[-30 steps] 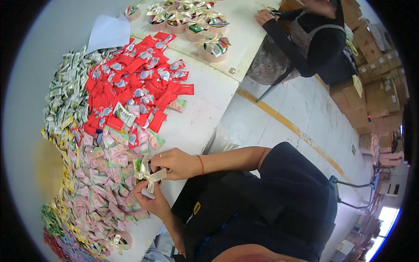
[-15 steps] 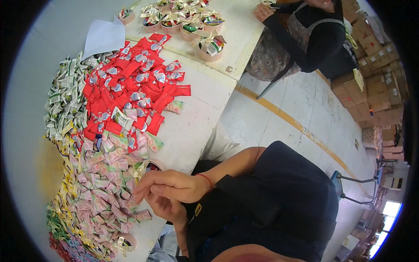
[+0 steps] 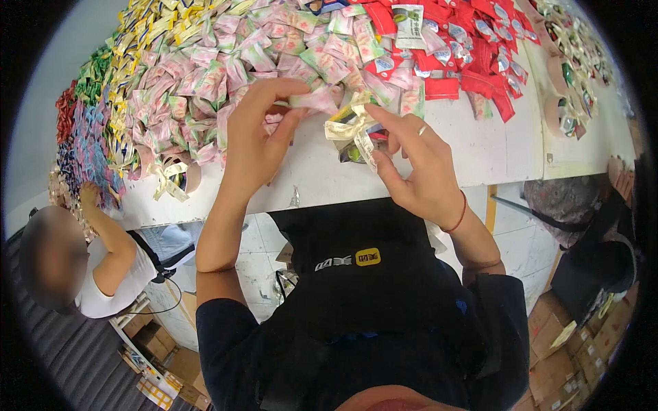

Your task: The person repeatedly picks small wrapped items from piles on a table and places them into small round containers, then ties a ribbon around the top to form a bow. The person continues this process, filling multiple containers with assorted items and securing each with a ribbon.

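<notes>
My left hand (image 3: 259, 137) is closed in a pinch on a pink-and-white wrapped sweet (image 3: 317, 101), just left of a small gift box. The box is filled with wrapped sweets (image 3: 353, 152) and topped by a cream ribbon bow (image 3: 351, 129). My right hand (image 3: 421, 164) curls round the box's right side, index finger at the upper loop of the bow and thumb by its lower tail. Bow and fingers hide much of the box wall. Beyond my hands spreads a heap of pink-and-green wrapped sweets (image 3: 199, 82).
Red packets (image 3: 473, 51) lie at the far right, yellow ones (image 3: 157, 31) at the far left. Another ribboned box (image 3: 171, 178) stands left of me; several finished-looking boxes (image 3: 565, 113) stand right. A co-worker's hand (image 3: 89, 193) reaches the heap at left; another person sits at right.
The view has swung round to face the table squarely. My hands, earlier overlapping beside the pink heap, are now apart, the left with a pink sweet, the right at the ribboned box.
</notes>
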Action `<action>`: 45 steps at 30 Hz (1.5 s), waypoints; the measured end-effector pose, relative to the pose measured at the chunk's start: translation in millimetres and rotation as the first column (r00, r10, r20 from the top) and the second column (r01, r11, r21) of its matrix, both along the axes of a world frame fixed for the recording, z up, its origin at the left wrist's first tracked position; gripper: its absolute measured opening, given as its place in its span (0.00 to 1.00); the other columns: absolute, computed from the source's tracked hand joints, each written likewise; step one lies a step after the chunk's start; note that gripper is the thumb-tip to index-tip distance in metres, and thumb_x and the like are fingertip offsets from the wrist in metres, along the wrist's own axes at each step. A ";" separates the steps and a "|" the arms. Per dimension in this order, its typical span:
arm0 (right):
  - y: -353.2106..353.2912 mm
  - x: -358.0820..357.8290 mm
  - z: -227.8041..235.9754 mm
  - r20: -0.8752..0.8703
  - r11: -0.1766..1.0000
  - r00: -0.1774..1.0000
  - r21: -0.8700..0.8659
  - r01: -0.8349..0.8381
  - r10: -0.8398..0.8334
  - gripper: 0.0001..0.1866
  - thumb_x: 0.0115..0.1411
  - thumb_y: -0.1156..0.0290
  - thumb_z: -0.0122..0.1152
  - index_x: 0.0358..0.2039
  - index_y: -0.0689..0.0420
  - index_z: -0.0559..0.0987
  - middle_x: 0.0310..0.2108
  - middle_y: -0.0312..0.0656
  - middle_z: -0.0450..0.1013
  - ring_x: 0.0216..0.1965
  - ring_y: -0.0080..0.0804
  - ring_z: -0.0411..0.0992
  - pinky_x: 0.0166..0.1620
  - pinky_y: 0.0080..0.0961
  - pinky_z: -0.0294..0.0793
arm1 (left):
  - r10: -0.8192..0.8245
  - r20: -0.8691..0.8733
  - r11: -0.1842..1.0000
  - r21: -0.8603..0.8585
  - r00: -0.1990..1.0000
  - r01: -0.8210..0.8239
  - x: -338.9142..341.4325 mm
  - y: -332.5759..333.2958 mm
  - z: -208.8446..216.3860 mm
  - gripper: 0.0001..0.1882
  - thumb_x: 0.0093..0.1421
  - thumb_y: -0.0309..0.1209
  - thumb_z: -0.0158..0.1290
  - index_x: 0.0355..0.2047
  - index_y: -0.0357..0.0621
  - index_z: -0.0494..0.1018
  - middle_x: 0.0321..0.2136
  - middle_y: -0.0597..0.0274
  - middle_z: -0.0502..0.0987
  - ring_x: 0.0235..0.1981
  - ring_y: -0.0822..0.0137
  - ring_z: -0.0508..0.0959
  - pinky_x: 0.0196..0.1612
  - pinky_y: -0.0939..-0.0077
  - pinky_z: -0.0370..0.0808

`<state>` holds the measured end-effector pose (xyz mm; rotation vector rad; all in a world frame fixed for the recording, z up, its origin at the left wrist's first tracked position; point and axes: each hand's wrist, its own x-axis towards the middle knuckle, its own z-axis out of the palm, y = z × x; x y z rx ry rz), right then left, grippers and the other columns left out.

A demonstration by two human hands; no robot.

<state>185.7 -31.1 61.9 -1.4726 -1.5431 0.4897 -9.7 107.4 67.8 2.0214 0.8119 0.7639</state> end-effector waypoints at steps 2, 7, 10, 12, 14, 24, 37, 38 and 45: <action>6.8 0.2 -1.5 0.095 1.000 0.995 -0.025 -0.006 0.008 0.25 0.51 0.81 0.61 0.52 0.55 0.75 0.20 0.39 0.66 0.23 0.34 0.68 0.28 0.28 0.68 | -0.009 -0.003 1.000 0.016 1.000 0.009 5.0 7.1 -1.8 0.15 0.53 0.18 0.58 0.42 0.44 0.78 0.40 0.61 0.74 0.38 0.68 0.77 0.37 0.78 0.76; 10.9 1.9 -10.2 0.061 0.979 0.998 -0.203 -0.022 0.035 0.15 0.51 0.83 0.59 0.40 0.56 0.75 0.18 0.38 0.61 0.18 0.28 0.61 0.24 0.24 0.63 | -0.100 -0.065 0.995 -0.007 0.993 0.099 17.5 -0.1 1.1 0.14 0.53 0.19 0.59 0.41 0.45 0.78 0.37 0.62 0.75 0.36 0.71 0.76 0.33 0.80 0.74; 11.6 3.8 -15.7 0.040 0.984 0.997 -0.169 -0.054 0.062 0.10 0.51 0.79 0.61 0.34 0.53 0.72 0.18 0.41 0.67 0.21 0.40 0.70 0.26 0.34 0.67 | -0.144 -0.082 0.986 -0.101 0.986 0.136 22.3 -9.7 -2.2 0.12 0.54 0.22 0.60 0.40 0.45 0.79 0.39 0.63 0.76 0.36 0.73 0.75 0.32 0.83 0.72; 9.7 4.7 -19.4 -0.029 0.982 0.998 -0.177 -0.067 0.063 0.10 0.51 0.80 0.61 0.33 0.54 0.72 0.17 0.39 0.64 0.20 0.36 0.68 0.25 0.31 0.66 | -0.161 -0.130 0.979 -0.146 0.978 0.142 29.0 -17.8 -13.2 0.11 0.55 0.23 0.59 0.39 0.45 0.79 0.37 0.63 0.76 0.35 0.71 0.76 0.33 0.81 0.72; 9.3 5.5 -22.1 -0.083 0.978 0.995 -0.194 -0.074 0.059 0.10 0.50 0.81 0.61 0.32 0.54 0.73 0.16 0.38 0.62 0.19 0.32 0.66 0.24 0.28 0.64 | -0.193 -0.116 0.973 0.105 0.974 0.206 30.7 -14.3 -18.4 0.09 0.54 0.26 0.58 0.37 0.47 0.79 0.35 0.66 0.75 0.33 0.68 0.76 0.31 0.77 0.72; 6.2 4.3 -40.2 -0.091 1.000 0.996 0.013 -0.005 0.006 0.11 0.46 0.84 0.64 0.30 0.58 0.76 0.31 0.40 0.66 0.24 0.26 0.67 0.27 0.21 0.68 | -0.308 -0.152 0.894 0.292 0.939 0.340 57.4 -2.1 -34.4 0.05 0.52 0.25 0.52 0.31 0.41 0.75 0.44 0.56 0.72 0.49 0.52 0.70 0.52 0.59 0.65; -0.6 9.6 -51.4 -0.093 0.988 0.995 0.151 -0.023 0.038 0.15 0.46 0.81 0.63 0.37 0.58 0.79 0.38 0.44 0.72 0.36 0.37 0.72 0.38 0.27 0.74 | -0.064 0.035 0.995 0.074 0.997 0.062 53.2 -24.4 -44.5 0.10 0.56 0.31 0.56 0.38 0.44 0.76 0.32 0.61 0.77 0.27 0.61 0.77 0.33 0.72 0.74; -2.3 13.5 -44.1 -0.096 0.987 0.991 0.139 -0.077 0.091 0.16 0.46 0.80 0.63 0.39 0.58 0.78 0.38 0.44 0.72 0.38 0.39 0.72 0.40 0.29 0.73 | -0.159 0.046 0.987 0.033 0.986 0.158 43.2 -21.1 -41.9 0.16 0.55 0.31 0.58 0.45 0.45 0.75 0.45 0.58 0.77 0.39 0.61 0.78 0.42 0.71 0.74; 6.9 30.1 -32.1 -0.175 0.975 0.962 -0.043 -0.218 0.208 0.20 0.48 0.80 0.67 0.44 0.57 0.78 0.36 0.40 0.68 0.33 0.30 0.69 0.38 0.22 0.70 | -0.307 -0.002 0.948 0.087 0.952 0.306 27.6 -29.9 -53.0 0.34 0.46 0.27 0.66 0.56 0.43 0.68 0.59 0.54 0.66 0.62 0.53 0.65 0.61 0.62 0.64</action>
